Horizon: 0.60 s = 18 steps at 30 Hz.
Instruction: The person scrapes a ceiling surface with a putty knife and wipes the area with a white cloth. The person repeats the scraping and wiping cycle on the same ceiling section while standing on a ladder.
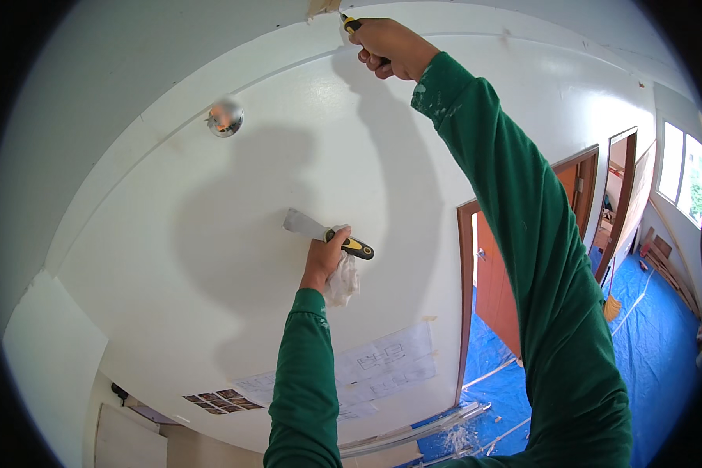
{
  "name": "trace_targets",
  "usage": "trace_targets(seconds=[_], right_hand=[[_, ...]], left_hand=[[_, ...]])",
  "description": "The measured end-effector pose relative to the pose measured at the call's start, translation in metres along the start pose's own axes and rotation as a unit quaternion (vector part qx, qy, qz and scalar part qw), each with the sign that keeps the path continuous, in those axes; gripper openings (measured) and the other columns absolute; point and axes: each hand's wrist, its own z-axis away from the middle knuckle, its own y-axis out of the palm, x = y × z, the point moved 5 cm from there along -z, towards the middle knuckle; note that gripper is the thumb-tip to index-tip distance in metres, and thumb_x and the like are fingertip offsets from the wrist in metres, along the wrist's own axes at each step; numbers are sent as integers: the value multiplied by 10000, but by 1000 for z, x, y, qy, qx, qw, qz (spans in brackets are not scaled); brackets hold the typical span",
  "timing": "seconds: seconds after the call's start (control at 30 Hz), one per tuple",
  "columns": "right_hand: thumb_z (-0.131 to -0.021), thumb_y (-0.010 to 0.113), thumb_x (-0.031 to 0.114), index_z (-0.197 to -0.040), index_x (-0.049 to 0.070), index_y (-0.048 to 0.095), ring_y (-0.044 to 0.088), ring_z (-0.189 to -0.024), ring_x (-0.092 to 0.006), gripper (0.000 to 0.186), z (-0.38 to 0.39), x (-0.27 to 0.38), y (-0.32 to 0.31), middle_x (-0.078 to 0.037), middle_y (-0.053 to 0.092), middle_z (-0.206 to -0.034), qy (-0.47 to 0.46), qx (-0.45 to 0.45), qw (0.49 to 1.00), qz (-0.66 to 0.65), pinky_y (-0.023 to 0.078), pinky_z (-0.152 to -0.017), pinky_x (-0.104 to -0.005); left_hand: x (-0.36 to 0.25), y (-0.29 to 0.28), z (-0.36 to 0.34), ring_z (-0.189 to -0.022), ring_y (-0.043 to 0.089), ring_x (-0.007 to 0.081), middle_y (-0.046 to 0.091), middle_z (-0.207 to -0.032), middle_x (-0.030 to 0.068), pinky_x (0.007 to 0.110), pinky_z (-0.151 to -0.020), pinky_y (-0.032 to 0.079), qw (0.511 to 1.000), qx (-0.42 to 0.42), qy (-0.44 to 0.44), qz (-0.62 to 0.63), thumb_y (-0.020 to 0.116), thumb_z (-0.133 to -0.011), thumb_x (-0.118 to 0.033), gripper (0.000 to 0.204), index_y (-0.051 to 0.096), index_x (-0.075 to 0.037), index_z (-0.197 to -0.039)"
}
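Observation:
My right hand [390, 48] is raised at the top, gripping a black-and-yellow handled tool [352, 24]. Its narrow metal end meets a beige patch [323, 7] high up on the white surface; the tip is small to make out. Lower down, my left hand [324, 257] holds a putty knife [308, 226] with a wide metal blade and black-and-yellow handle, along with a crumpled whitish rag [343, 282] hanging below it. Both hands are in front of the white wall [234, 312], with shadows cast on it.
A round metal fixture [225, 118] is on the wall. Taped drawings [380, 355] and printed pictures [218, 401] are lower down. At right are doorways with an orange door [498, 281], a window [671, 160], a broom [612, 307], wood boards [661, 248], and blue sheeting [655, 359] with debris and long strips.

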Motion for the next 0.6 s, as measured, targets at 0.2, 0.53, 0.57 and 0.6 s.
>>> trace_targets(seconds=[0.2,0.53,0.57,0.6], right_hand=[[-1041,575,187,-1122,23,571,407,-532,-62,182,-6,2,0,-65,552,-818,-16,-48,998,39,272,-444,-236],[-1060,569,205,-1126,6,571,406,-528,-61,210,-10,-1,-1,-68,546,-813,-15,-38,999,30,275,-442,-230],[-1061,568,204,-1124,4,571,407,-530,-61,210,-10,-1,0,-68,545,-812,-20,-38,999,26,274,-442,-230],[-1062,567,203,-1123,2,570,408,-531,-60,210,-9,0,-1,-68,544,-811,-25,-38,999,22,274,-442,-231]], left_hand=[[3,-2,-1,-928,680,219,740,-1002,117,369,-850,532,1000,-18,-19,-11,727,-929,-436,502,741,44,-1076],[6,-2,-5,-876,628,160,688,-999,82,331,-776,530,1000,-6,-12,-3,739,-951,-387,439,712,15,-1123],[5,-1,-5,-882,630,161,689,-1003,84,332,-782,530,1000,-3,-14,-4,739,-951,-387,442,713,17,-1130],[5,-2,-4,-888,631,162,691,-1007,86,332,-789,531,1000,-6,-20,-16,739,-951,-386,446,714,19,-1136]])
